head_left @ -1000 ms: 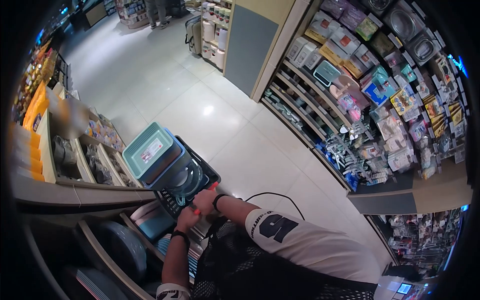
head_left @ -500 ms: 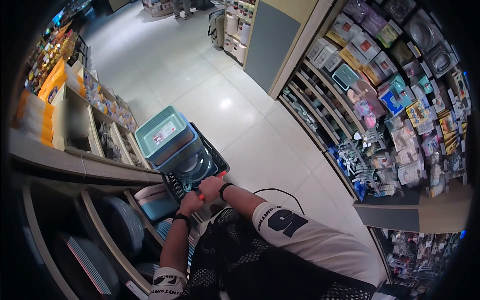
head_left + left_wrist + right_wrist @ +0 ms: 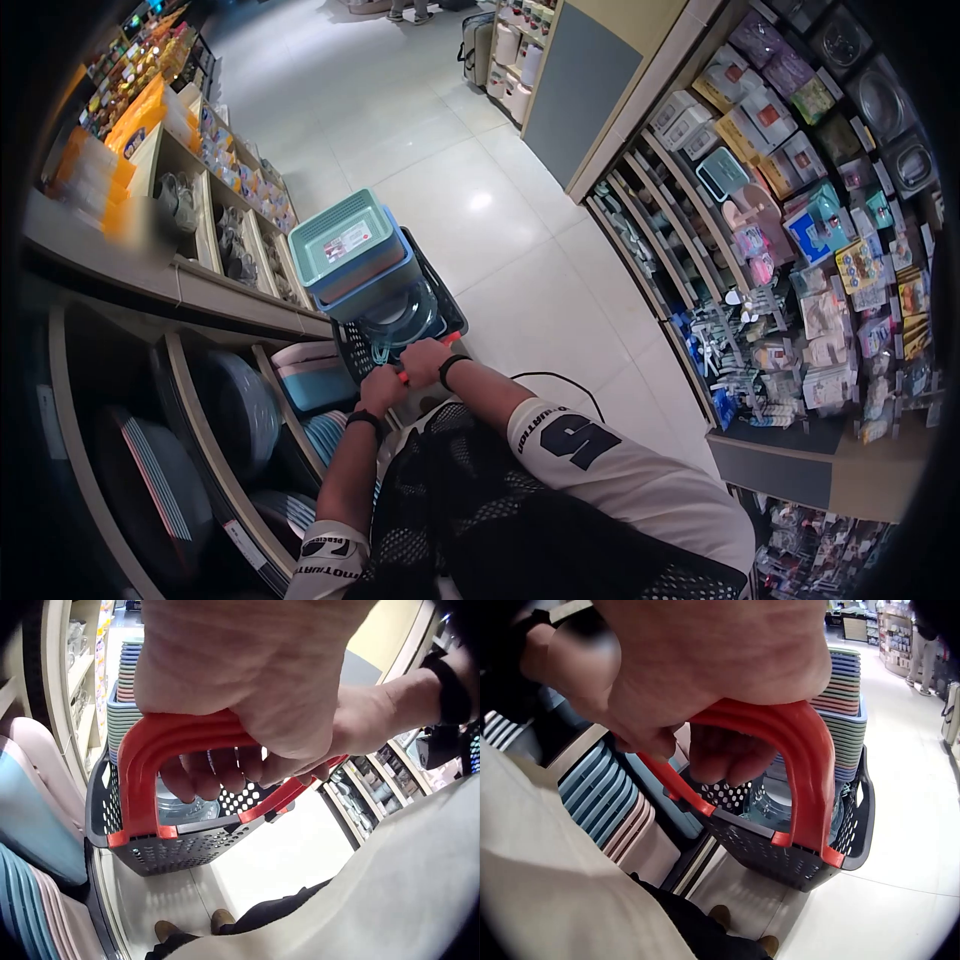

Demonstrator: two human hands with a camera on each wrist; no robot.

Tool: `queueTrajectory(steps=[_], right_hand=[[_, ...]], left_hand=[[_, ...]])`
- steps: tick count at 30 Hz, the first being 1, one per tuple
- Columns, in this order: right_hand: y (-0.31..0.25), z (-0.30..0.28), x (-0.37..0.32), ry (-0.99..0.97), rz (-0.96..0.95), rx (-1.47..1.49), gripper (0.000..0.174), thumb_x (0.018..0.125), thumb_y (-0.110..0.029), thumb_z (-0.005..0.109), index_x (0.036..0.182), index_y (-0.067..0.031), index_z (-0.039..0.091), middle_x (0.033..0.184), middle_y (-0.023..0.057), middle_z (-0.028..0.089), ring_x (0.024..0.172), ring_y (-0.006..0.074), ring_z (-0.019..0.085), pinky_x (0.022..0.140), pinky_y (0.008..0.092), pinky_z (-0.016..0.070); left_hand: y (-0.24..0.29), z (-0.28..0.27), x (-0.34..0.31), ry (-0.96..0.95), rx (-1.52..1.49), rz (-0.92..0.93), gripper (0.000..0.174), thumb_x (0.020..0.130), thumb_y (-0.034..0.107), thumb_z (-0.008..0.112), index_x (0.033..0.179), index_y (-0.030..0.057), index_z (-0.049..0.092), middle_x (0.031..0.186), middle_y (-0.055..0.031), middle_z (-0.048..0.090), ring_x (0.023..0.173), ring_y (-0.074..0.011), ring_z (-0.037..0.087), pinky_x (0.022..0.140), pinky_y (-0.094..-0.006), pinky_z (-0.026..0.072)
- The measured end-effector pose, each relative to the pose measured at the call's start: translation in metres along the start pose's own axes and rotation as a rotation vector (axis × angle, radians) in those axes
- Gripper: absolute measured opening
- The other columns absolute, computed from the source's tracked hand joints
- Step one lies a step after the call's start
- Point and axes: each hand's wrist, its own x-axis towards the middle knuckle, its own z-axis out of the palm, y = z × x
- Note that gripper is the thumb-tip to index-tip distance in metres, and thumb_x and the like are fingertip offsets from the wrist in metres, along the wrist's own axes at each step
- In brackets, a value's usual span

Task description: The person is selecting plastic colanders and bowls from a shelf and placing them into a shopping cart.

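My left hand (image 3: 382, 388) and right hand (image 3: 425, 362) grip the red handle (image 3: 139, 780) of a black perforated shopping basket (image 3: 176, 855) side by side. In both wrist views fingers curl under the handle from above. Inside the basket stands a stack of plastic bins (image 3: 345, 245), pale green on top, with blue, pink and green rims showing below in the right wrist view. Between the stack and my hands sits a clear bluish plastic vessel (image 3: 405, 312), partly hidden in the head view. The basket hangs above the floor near my shoes.
Low shelves on the left hold pink and blue plastic ware (image 3: 318, 378) and dark round pans (image 3: 235, 410), close to the basket. A pale tiled aisle (image 3: 520, 270) runs ahead. On the right stands a rack of packaged goods (image 3: 800, 230). A suitcase (image 3: 477, 48) stands farther off.
The shelves, aisle and right rack have shifted rightward and the basket rightward and up in the head view. Both hands keep their grip on the handle.
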Motion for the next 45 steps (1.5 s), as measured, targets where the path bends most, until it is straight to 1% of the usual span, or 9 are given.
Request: queueTrajectory(steps=[1,7,9,13,28,31,33,36,45], right_hand=[[0.001,0.002,0.000,0.044,-0.017,0.009,0.030,0.070,-0.031,0.070,0.083,-0.0047,0.076,0.087,0.0183,0.075,0.085,0.0358,0.073,0.078,0.0456,0.0590],[0.003,0.007,0.002,0.026,-0.015,0.040,0.033,0.072,-0.034,0.070,0.084,-0.0036,0.075,0.088,0.0191,0.075,0.086,0.0358,0.074,0.077,0.0459,0.0592],[0.004,0.011,0.004,0.004,-0.020,0.041,0.034,0.073,-0.035,0.070,0.084,-0.0035,0.075,0.088,0.0193,0.075,0.085,0.0359,0.074,0.077,0.0459,0.0593],[0.003,0.010,0.001,-0.048,-0.010,0.045,0.034,0.072,-0.037,0.071,0.084,-0.0055,0.077,0.089,0.0175,0.075,0.086,0.0347,0.074,0.078,0.0454,0.0593],[0.002,0.009,-0.003,-0.107,-0.064,0.044,0.034,0.073,-0.032,0.071,0.090,-0.0034,0.075,0.093,0.0192,0.075,0.088,0.0352,0.073,0.079,0.0462,0.0595],[0.003,0.010,0.001,-0.118,-0.077,0.040,0.032,0.075,-0.030,0.068,0.091,-0.0032,0.075,0.094,0.0199,0.075,0.088,0.0355,0.073,0.079,0.0465,0.0594],[0.003,0.008,0.000,-0.114,-0.095,0.048,0.031,0.076,-0.030,0.067,0.090,-0.0033,0.075,0.094,0.0201,0.075,0.088,0.0358,0.073,0.079,0.0467,0.0594],[0.004,0.010,0.001,-0.099,-0.100,0.059,0.031,0.076,-0.029,0.066,0.089,-0.0028,0.075,0.093,0.0212,0.074,0.087,0.0366,0.073,0.079,0.0468,0.0593],[0.008,0.015,0.006,-0.063,-0.106,0.063,0.026,0.076,-0.023,0.063,0.086,-0.0021,0.074,0.093,0.0233,0.073,0.087,0.0380,0.073,0.079,0.0471,0.0594]], left_hand=[[0.001,0.000,0.000,0.002,-0.003,-0.007,0.037,0.080,0.037,0.072,0.107,0.0121,0.077,0.107,-0.0175,0.074,0.103,-0.0364,0.070,0.091,-0.0467,0.0562],[-0.011,0.007,0.017,-0.079,-0.013,-0.021,0.044,0.075,0.041,0.077,0.110,0.0152,0.077,0.112,-0.0167,0.074,0.105,-0.0357,0.070,0.093,-0.0452,0.0557],[-0.010,-0.002,0.016,-0.222,-0.006,0.033,0.056,0.068,0.046,0.083,0.110,0.0100,0.076,0.112,-0.0171,0.074,0.105,-0.0352,0.070,0.092,-0.0441,0.0557],[-0.024,0.015,0.028,-0.269,0.000,0.060,0.070,0.060,0.051,0.088,0.107,0.0004,0.073,0.109,-0.0183,0.074,0.102,-0.0342,0.071,0.090,-0.0420,0.0560],[-0.007,0.007,0.005,-0.255,-0.023,0.038,0.052,0.069,0.046,0.081,0.103,0.0064,0.075,0.105,-0.0199,0.074,0.101,-0.0373,0.070,0.088,-0.0434,0.0561],[-0.007,0.007,0.003,-0.203,-0.040,-0.036,0.049,0.072,0.044,0.077,0.103,0.0063,0.075,0.108,-0.0201,0.073,0.103,-0.0374,0.070,0.089,-0.0444,0.0561],[-0.006,0.009,0.000,-0.132,-0.035,-0.007,0.037,0.079,0.037,0.068,0.094,0.0042,0.074,0.101,-0.0221,0.073,0.097,-0.0399,0.070,0.085,-0.0473,0.0566],[0.001,0.000,-0.005,-0.165,-0.053,-0.037,0.041,0.077,0.034,0.069,0.104,0.0047,0.075,0.112,-0.0209,0.073,0.106,-0.0374,0.069,0.091,-0.0453,0.0558],[0.002,0.001,-0.001,-0.152,-0.047,-0.092,0.040,0.078,0.029,0.063,0.105,0.0026,0.075,0.112,-0.0235,0.071,0.108,-0.0392,0.068,0.094,-0.0459,0.0553]])
